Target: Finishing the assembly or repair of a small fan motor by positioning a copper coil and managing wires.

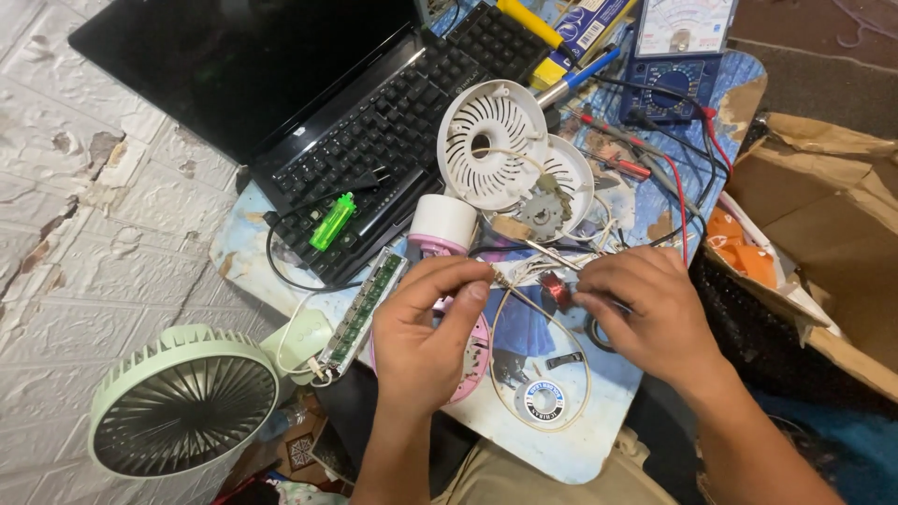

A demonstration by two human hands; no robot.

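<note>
Your left hand pinches thin wires near the table's middle; your right hand grips a small red component just beside them, below the white fan grille.

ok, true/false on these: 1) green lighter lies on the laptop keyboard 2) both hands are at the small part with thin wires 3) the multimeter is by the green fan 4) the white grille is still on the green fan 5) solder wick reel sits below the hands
1) True: the green lighter lies on the laptop keyboard.
2) True: left hand and right hand pinch at the small red part.
3) False: the multimeter is at the far edge; the green fan is near left.
4) False: the white grille lies loose beside the keyboard.
5) True: the reel.
</note>
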